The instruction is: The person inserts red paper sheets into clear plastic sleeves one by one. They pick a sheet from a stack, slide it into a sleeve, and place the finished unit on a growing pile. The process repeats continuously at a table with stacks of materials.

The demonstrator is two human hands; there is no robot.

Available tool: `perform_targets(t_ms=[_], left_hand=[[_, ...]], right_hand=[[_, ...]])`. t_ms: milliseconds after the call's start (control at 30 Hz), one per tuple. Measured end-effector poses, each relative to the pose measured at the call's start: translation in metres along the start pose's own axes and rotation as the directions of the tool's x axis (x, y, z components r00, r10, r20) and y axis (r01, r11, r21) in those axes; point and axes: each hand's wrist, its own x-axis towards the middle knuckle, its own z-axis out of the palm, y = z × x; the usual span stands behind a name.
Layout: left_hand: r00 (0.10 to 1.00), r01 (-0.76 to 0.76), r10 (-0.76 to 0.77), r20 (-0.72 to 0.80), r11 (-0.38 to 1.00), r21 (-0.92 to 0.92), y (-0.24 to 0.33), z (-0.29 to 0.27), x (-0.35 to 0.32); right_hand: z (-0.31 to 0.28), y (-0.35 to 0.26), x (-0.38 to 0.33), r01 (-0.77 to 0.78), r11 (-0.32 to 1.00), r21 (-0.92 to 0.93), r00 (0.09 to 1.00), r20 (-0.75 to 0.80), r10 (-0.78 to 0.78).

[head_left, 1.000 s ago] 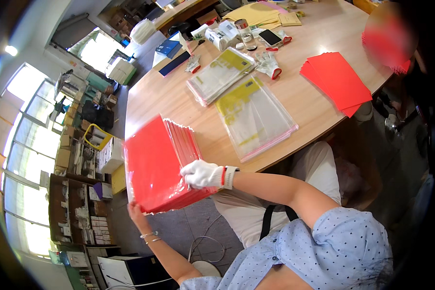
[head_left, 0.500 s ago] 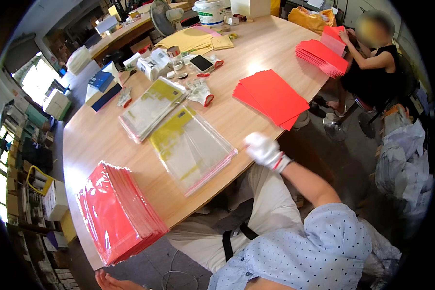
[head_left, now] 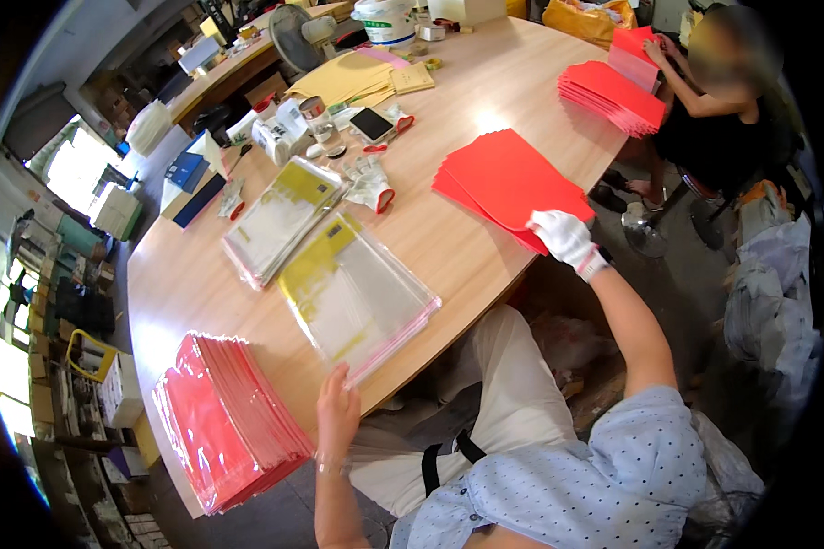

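My right hand point(head_left: 566, 242), in a white glove, is at the near right corner of a fanned stack of red cards point(head_left: 513, 178). Its fingers are curled over the corner of the top card. Bare, with fingers stretched out, my left hand point(head_left: 338, 412) reaches the near edge of a pile of clear plastic sleeves point(head_left: 366, 293) with yellow-green printing. Beside my left forearm, a thick stack of red cards in shiny clear sleeves point(head_left: 224, 425) lies at the table's near left corner.
Another sleeve pile point(head_left: 284, 220) lies farther back. Beyond it are a white glove point(head_left: 368, 183), a phone point(head_left: 372, 125), a glass jar point(head_left: 322, 126) and yellow envelopes point(head_left: 348, 78). At the far right a seated person handles red cards point(head_left: 611, 99). A fan point(head_left: 295, 38) stands behind.
My right hand has moved right from over the table's edge to the red cards' corner. My left hand has come up from the lower left to the clear sleeves.
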Motion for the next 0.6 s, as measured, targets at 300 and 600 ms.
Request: perform_targets(t_ms=[300, 600], left_hand=[[0.974, -0.134, -0.047, 0.221, 0.668, 0.732, -0.048, 0.062, 0.067], [0.972, -0.114, -0.067, 0.226, 0.707, 0.699, -0.043, 0.051, 0.073]], right_hand=[[0.001, -0.033, -0.121, -0.170, 0.836, 0.521, 0.858, -0.339, 0.386], [0.014, 0.015, -0.107, -0.399, -0.279, 0.874, 0.567, 0.474, 0.674]])
